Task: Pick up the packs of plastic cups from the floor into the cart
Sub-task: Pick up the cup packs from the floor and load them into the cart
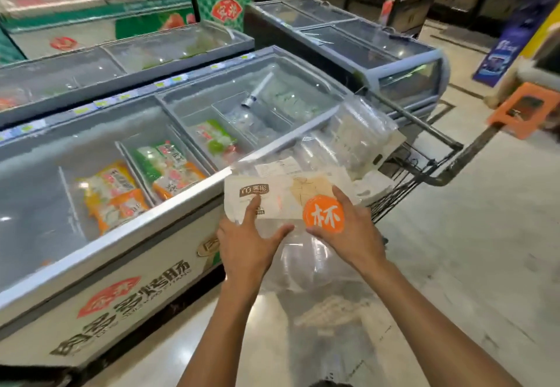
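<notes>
I hold a clear pack of plastic cups (pixel 285 201) with a cream paper label and an orange round sticker, in both hands, at the near end of the cart. My left hand (pixel 251 241) grips its left side, thumb across the front. My right hand (pixel 351 229) grips the right side beside the orange sticker. The pack's clear lower part hangs down toward me. The black wire cart (pixel 424 168) stands just beyond, holding several other clear cup packs (pixel 357 135) piled inside.
A long chest freezer (pixel 121 174) with glass lids and frozen food runs along my left, close to the cart. More freezers (pixel 363 44) stand behind. An orange plastic stool (pixel 524 110) is at the far right. Tiled floor (pixel 469 250) lies to the right.
</notes>
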A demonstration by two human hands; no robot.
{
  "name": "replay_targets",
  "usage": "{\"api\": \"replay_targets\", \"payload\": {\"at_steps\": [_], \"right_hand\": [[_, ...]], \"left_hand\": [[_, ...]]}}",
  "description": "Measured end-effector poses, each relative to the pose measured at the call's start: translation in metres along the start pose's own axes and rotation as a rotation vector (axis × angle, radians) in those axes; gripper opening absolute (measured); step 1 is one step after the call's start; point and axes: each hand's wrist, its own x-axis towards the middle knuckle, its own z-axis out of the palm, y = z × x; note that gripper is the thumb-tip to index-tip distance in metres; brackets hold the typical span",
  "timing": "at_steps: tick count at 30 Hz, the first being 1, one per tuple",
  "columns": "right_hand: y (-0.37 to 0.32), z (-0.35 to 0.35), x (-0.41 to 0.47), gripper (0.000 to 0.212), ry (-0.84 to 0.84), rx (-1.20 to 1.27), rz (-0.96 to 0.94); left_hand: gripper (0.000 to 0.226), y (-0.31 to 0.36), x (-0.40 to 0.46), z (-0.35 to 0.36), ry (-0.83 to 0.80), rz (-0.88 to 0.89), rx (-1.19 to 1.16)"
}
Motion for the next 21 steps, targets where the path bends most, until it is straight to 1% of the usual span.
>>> {"api": "replay_targets", "payload": {"at_steps": [3, 6, 11, 15, 21], "right_hand": [[0.03, -0.011, 0.042, 0.113, 0.006, 0.025, 0.006], [0.061, -0.024, 0.1, 0.114, -0.024, 0.034, 0.026], [0.096, -0.055, 0.196, 0.114, -0.089, 0.038, 0.0], [0.103, -0.072, 0.273, 0.114, -0.128, 0.03, -0.073], [0.083, -0.082, 0.38, 0.112, -0.137, -0.008, -0.147]], "left_hand": [[0.102, 0.032, 0.027, 0.032, -0.038, 0.008, 0.023], [0.104, 0.07, 0.061, 0.07, -0.03, 0.009, 0.068], [0.1, 0.137, 0.114, 0.114, -0.019, -0.05, 0.052], [0.101, 0.173, 0.16, 0.135, 0.026, -0.069, 0.036], [0.103, 0.205, 0.24, 0.155, 0.093, -0.118, -0.007]]}}
